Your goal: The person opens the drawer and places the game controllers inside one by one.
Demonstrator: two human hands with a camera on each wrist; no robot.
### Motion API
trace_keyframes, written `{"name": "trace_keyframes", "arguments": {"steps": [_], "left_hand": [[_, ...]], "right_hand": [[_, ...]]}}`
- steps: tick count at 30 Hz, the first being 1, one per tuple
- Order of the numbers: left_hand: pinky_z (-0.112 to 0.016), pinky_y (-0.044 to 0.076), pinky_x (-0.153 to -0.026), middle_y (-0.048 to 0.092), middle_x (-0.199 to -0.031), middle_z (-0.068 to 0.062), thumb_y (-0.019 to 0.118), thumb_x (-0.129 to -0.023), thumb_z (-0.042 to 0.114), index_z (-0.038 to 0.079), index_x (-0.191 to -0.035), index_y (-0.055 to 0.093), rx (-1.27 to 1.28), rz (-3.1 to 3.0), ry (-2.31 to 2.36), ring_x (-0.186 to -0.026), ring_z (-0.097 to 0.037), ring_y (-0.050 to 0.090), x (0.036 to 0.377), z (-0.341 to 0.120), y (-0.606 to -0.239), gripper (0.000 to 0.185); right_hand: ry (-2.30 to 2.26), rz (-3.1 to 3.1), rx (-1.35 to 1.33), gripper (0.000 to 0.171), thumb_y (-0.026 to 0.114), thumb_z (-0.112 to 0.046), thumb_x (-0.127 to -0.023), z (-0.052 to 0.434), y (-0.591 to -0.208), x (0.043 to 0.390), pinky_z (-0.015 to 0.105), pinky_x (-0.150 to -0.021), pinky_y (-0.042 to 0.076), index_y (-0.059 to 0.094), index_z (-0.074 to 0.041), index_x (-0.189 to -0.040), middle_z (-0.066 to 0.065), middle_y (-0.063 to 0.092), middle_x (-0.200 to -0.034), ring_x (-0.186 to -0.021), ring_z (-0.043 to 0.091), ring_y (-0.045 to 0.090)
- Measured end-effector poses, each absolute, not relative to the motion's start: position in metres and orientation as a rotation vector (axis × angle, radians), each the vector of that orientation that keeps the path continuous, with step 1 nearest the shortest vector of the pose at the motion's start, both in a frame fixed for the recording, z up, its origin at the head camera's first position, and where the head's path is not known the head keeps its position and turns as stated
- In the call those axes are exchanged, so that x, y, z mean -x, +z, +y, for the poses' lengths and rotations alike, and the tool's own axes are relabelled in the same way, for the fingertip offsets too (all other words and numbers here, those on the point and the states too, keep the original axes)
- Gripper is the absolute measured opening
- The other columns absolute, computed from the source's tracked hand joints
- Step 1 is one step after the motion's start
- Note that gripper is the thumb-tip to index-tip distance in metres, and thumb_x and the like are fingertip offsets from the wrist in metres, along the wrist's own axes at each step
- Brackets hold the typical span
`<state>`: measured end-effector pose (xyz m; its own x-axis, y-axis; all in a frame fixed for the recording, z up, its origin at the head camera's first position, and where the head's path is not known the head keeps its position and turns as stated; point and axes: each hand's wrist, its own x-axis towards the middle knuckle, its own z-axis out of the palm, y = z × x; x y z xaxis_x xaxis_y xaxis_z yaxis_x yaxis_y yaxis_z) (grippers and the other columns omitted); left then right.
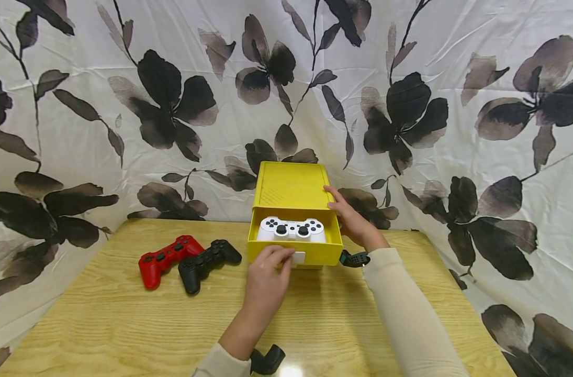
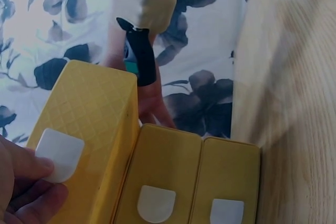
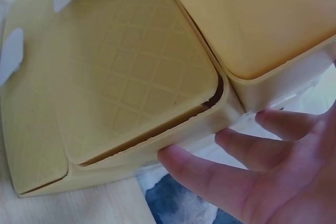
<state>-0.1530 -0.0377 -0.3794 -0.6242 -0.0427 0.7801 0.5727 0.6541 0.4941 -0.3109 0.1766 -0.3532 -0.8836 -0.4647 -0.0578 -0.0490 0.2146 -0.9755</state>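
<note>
A small yellow drawer cabinet [image 1: 291, 186] stands at the back of the table, its top drawer [image 1: 321, 253] pulled out. Inside that drawer lies a white game controller [image 1: 292, 235]. My left hand [image 1: 266, 280] pinches the white pull tab [image 2: 62, 156] on the drawer's front between thumb and fingers. My right hand [image 1: 357, 222] rests against the cabinet's right side, with fingertips at its upper edge; in the right wrist view its fingers [image 3: 210, 177] are spread and touch the side wall. To the left lie a red controller [image 1: 156, 262] and a black controller [image 1: 202, 266].
Two lower drawers [image 2: 163, 166] with white tabs are closed beneath the top one. The wooden table [image 1: 140, 324] reaches back to a white cloth [image 1: 211, 31] with dark flowers, hanging close behind the cabinet. A black strap is on each wrist.
</note>
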Motion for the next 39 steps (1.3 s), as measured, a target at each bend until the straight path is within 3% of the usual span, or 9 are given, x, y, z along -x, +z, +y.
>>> {"name": "trace_keyframes", "arguments": {"steps": [15,24,30,39], "left_hand": [[-0.025,0.058,-0.066,0.068,-0.086,-0.006,0.074,-0.080,-0.002,0.004,-0.090,0.076,0.416,-2.074,-0.914,-0.077,-0.018,0.068,0.166,-0.037,-0.375,0.011],[-0.025,0.059,-0.069,0.069,-0.089,-0.008,0.072,-0.082,-0.002,0.003,-0.091,0.075,0.422,-2.107,-0.907,-0.080,-0.019,0.068,0.178,-0.038,-0.374,0.011],[-0.028,0.059,-0.070,0.070,-0.088,-0.008,0.072,-0.083,-0.001,0.003,-0.091,0.075,0.435,-2.104,-0.902,-0.082,-0.020,0.069,0.186,-0.039,-0.373,0.010],[-0.029,0.059,-0.072,0.072,-0.089,-0.008,0.073,-0.083,0.000,0.003,-0.091,0.076,0.441,-2.094,-0.913,-0.083,-0.020,0.070,0.196,-0.039,-0.373,0.010]], "right_hand": [[-1.686,2.120,0.504,0.062,0.029,-0.038,-0.099,0.173,-0.329,0.289,0.067,-0.106,0.033,0.001,-0.034,-0.155,0.012,0.001,-0.162,-0.145,0.046,0.018],[-1.692,2.122,0.500,0.057,0.026,-0.042,-0.102,0.176,-0.342,0.301,0.070,-0.106,0.030,0.002,-0.040,-0.153,0.007,-0.002,-0.163,-0.146,0.046,0.016],[-1.697,2.150,0.490,0.054,0.026,-0.047,-0.101,0.177,-0.353,0.309,0.069,-0.103,0.034,0.005,-0.047,-0.151,0.003,0.001,-0.163,-0.145,0.043,0.020],[-1.692,2.167,0.509,0.056,0.026,-0.050,-0.100,0.178,-0.354,0.309,0.072,-0.102,0.033,0.005,-0.046,-0.151,0.001,-0.003,-0.163,-0.147,0.043,0.013]]}}
